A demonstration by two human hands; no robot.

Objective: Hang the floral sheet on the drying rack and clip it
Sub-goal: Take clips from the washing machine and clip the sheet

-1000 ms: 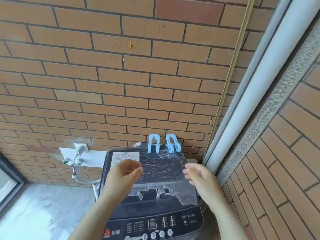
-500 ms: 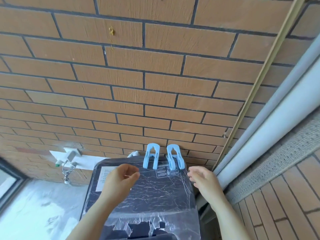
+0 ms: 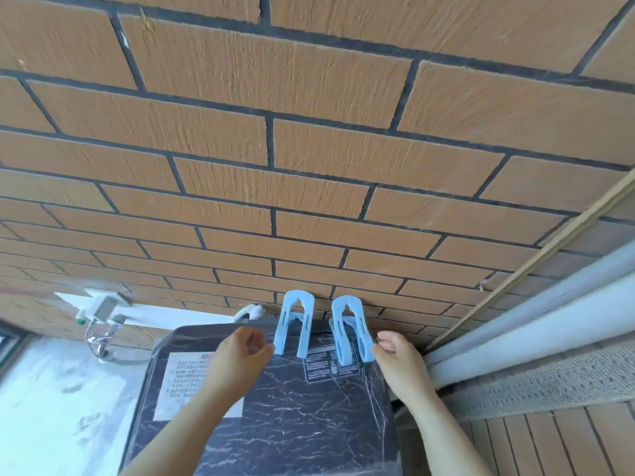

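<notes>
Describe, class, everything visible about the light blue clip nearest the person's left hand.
The left clip is light blue, seemingly plastic, an arched loop above two long slotted legs. It stands upright at the back edge of the dark marble-patterned washer lid, before the brick wall, beside a matching clip. The left hand reaches its lower leg; contact is unclear.

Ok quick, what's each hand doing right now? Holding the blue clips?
Left hand: fingers curled, holding nothing, beside the left blue clip.
Right hand: open, holding nothing, beside the right blue clip.
</notes>
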